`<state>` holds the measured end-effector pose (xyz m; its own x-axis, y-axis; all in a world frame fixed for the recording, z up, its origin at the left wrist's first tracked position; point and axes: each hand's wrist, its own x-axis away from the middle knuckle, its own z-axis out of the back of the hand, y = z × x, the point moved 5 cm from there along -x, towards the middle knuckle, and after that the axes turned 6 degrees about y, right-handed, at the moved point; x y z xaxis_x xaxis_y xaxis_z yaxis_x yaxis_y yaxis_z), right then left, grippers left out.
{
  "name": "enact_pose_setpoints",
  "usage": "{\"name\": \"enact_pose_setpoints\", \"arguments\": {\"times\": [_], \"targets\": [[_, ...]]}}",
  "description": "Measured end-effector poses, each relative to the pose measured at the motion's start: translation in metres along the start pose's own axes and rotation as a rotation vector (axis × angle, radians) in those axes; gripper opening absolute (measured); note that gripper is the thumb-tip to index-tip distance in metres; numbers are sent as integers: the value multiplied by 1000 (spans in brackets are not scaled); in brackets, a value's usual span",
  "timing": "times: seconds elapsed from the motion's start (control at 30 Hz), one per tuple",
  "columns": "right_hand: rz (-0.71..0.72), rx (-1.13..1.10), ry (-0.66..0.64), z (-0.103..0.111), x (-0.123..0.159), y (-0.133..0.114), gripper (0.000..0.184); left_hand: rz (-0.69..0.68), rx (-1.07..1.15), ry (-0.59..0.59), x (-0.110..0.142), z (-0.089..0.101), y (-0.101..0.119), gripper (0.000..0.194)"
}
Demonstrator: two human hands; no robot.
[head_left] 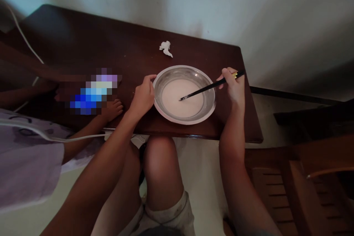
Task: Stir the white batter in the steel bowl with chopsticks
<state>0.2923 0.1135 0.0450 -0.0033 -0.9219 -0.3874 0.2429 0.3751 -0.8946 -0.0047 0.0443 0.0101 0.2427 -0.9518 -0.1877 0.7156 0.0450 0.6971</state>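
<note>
A round metal bowl (pixel 210 92) sits near the front edge of a dark wooden table (pixel 116 49). It holds a white liquid (pixel 179 99). My left hand (pixel 143 96) grips the bowl's left rim, thumb curled over the edge. My right hand (pixel 233 86) is closed on a pair of black chopsticks (pixel 210 86) with gold ends. Their tips dip into the white liquid near the bowl's middle.
A crumpled white tissue (pixel 166 48) lies behind the bowl. Another person's hand (pixel 113 110) rests on the table at the left, beside a blurred-out object (pixel 92 94). A white cable (pixel 55 138) crosses that person's lap. Wooden chairs (pixel 304 184) stand at the right.
</note>
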Motion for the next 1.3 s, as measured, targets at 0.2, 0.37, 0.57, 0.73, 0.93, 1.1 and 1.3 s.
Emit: {"name": "enact_pose_setpoints", "arguments": {"times": [0.2, 0.37, 0.57, 0.73, 0.93, 1.1, 1.3], "targets": [[-12, -24, -94, -9, 0, 1, 51, 17, -4, -1, 0, 0, 1, 37], [-4, 11, 26, 1, -1, 0, 52, 1, -4, -1, 0, 0, 0, 37], [0, -40, -80, -9, 2, 0, 49, 17, 3, 0, 0, 0, -1, 37], [0, -13, 20, -1, 0, 0, 49, 6, 18, 11, -1, -1, -2, 36], [-13, -9, -82, -6, 1, -1, 49, 8, 12, 3, -1, -1, -2, 35], [-24, 7, -32, -4, 0, 0, 53, 6, 5, -1, -1, -1, -1, 34], [-15, -7, -22, -3, -1, 3, 48, 14, 17, 6, -1, 0, 0, 33]]}}
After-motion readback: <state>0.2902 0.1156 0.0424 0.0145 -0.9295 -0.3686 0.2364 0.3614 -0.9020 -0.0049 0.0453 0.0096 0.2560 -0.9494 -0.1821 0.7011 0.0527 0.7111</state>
